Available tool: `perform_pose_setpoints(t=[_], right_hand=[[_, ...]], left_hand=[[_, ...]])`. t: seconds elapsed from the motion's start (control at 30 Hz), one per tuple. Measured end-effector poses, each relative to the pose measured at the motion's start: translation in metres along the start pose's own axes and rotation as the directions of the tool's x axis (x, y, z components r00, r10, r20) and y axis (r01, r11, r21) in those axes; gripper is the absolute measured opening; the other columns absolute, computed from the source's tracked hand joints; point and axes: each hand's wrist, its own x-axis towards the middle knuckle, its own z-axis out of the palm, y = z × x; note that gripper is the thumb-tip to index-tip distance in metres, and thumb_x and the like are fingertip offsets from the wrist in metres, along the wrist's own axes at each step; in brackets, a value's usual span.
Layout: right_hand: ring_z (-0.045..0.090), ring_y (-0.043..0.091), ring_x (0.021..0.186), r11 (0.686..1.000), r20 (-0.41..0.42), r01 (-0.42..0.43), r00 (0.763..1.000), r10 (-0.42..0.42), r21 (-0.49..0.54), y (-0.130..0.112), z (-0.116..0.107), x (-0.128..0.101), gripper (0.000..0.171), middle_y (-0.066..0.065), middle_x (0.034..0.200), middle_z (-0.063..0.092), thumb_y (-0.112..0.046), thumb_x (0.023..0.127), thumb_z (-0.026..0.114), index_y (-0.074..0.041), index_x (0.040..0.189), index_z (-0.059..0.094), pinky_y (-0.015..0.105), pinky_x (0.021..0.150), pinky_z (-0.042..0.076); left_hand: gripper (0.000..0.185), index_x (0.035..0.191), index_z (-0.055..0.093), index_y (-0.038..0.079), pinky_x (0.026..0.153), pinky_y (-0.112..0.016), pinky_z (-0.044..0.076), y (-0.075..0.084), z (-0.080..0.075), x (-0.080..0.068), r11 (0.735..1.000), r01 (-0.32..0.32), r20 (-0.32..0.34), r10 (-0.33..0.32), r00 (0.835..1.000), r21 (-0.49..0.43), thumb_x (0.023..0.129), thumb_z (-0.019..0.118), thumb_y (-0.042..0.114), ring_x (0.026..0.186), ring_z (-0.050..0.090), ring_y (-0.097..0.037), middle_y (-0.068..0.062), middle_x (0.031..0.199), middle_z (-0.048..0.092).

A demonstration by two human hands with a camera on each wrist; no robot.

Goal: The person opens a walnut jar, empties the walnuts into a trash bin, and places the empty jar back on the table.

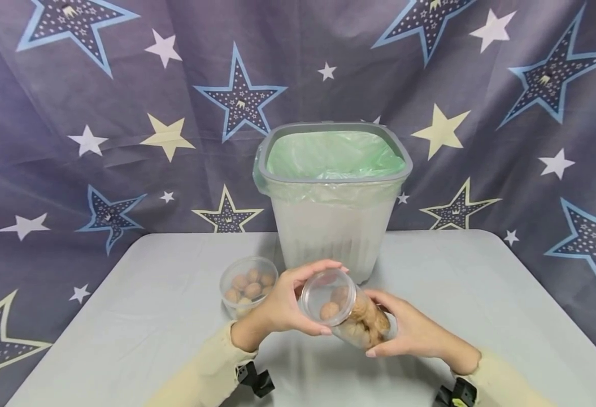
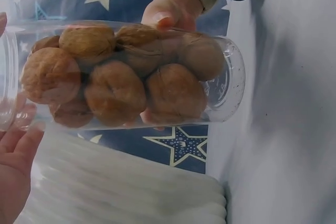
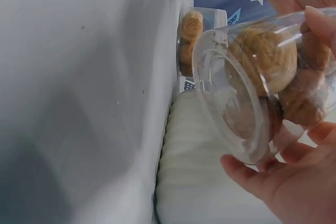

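Observation:
A clear plastic tub (image 1: 351,316) full of walnuts (image 2: 113,90) lies on its side in the air, just above the table, with its mouth toward me. My left hand (image 1: 303,299) grips the tub's lidded mouth end (image 1: 326,297), thumb under and fingers over it. My right hand (image 1: 394,328) wraps round the tub's base end. In the right wrist view the tub (image 3: 247,93) rests on that hand's fingers (image 3: 283,182). In the left wrist view my right hand (image 2: 170,9) shows behind the tub's base.
A second open tub of walnuts (image 1: 248,285) stands on the grey table (image 1: 140,316), left of my hands. Behind them is a white ribbed bin (image 1: 333,226) with a grey rim and a green liner (image 1: 333,154). A star-printed cloth hangs behind the table.

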Motion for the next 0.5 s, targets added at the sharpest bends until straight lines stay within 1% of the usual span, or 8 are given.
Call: perform_pose_setpoints(t=[0.13, 0.2, 0.33, 0.5], right_hand=[[0.055, 0.011, 0.106, 1.000, 0.013, 0.012, 1.000, -0.012, 0.027, 0.0013, -0.0010, -0.0004, 0.077, -0.001, 0.123, 0.057, -0.025, 0.070, 0.084, -0.015, 0.136, 0.045, 0.027, 0.089, 0.045], [0.055, 0.011, 0.106, 0.999, 0.019, 0.019, 1.000, -0.020, 0.035, 0.0010, -0.0010, -0.0002, 0.077, 0.000, 0.124, 0.057, -0.024, 0.071, 0.083, -0.014, 0.137, 0.043, 0.027, 0.089, 0.045], [0.056, 0.012, 0.107, 0.999, 0.016, 0.027, 0.999, -0.028, 0.036, 0.0000, 0.0007, 0.0010, 0.078, 0.001, 0.125, 0.056, -0.024, 0.073, 0.082, -0.013, 0.139, 0.040, 0.026, 0.091, 0.045], [0.055, 0.011, 0.107, 1.000, -0.015, 0.016, 1.000, -0.016, 0.013, 0.0000, 0.0060, 0.0029, 0.080, 0.001, 0.124, 0.056, -0.025, 0.073, 0.083, -0.014, 0.139, 0.039, 0.024, 0.093, 0.043]], left_hand=[[0.090, 0.131, 0.043, -0.010, 0.098, -0.040, 0.045, -0.0005, 0.0018, -0.0026, 1.000, -0.014, -0.028, 0.014, 1.000, -0.001, 0.051, 0.083, -0.015, 0.116, 0.054, -0.024, -0.031, 0.123, 0.053], [0.089, 0.131, 0.044, -0.010, 0.097, -0.040, 0.046, -0.0004, 0.0024, -0.0045, 1.000, -0.011, -0.049, 0.010, 0.999, -0.008, 0.051, 0.082, -0.015, 0.115, 0.055, -0.026, -0.031, 0.123, 0.053], [0.087, 0.131, 0.045, -0.009, 0.095, -0.040, 0.047, 0.0006, 0.0015, -0.0073, 1.000, 0.017, -0.090, -0.018, 0.996, -0.020, 0.052, 0.081, -0.015, 0.112, 0.056, -0.030, -0.031, 0.123, 0.053], [0.086, 0.132, 0.045, -0.009, 0.095, -0.040, 0.047, 0.0013, -0.0008, -0.0081, 0.998, 0.048, -0.115, -0.052, 0.992, -0.042, 0.053, 0.080, -0.016, 0.112, 0.056, -0.030, -0.031, 0.124, 0.053]])
